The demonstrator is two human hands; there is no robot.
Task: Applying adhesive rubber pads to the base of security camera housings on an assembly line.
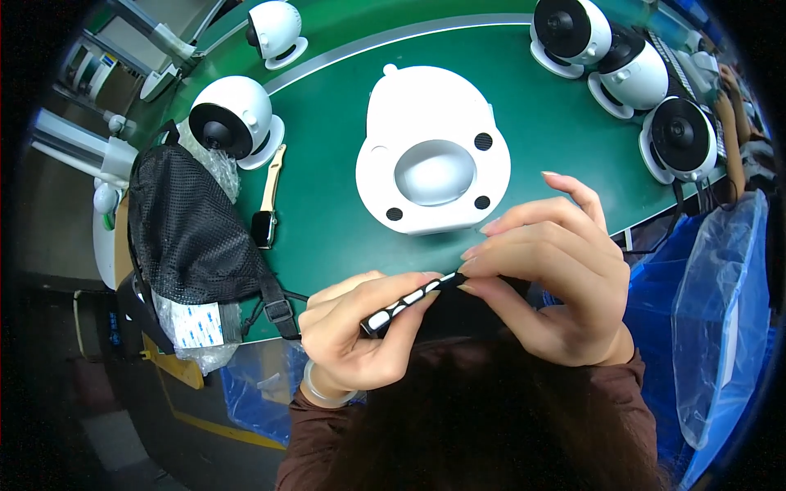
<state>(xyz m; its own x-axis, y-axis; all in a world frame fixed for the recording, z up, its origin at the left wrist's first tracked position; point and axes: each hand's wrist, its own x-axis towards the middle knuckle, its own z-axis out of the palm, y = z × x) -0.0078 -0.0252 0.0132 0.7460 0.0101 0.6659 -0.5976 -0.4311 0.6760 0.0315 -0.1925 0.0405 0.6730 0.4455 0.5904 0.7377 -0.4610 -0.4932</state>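
My left hand (360, 323) grips a narrow black strip with white patches (399, 308) between thumb and fingers, tilted up to the right. At the strip's upper right end, the thumb and fingertips of my right hand (565, 274) close in a pinch; whether something small lies between them I cannot make out. Just beyond my hands, a white rounded device (430, 106) lies on the green table with an oval grey-white hollow facing up. Around that hollow sit three round black pads (484, 141), and a faint round mark shows at its upper left.
White ball-shaped cameras (233, 114) with black fronts stand at left and right. A wristwatch (264, 221) and a black mesh bag (188, 229) lie at left. Blue bins lined with clear plastic (712, 319) flank the green table (327, 188). At far right, another person's arm (731, 139) shows.
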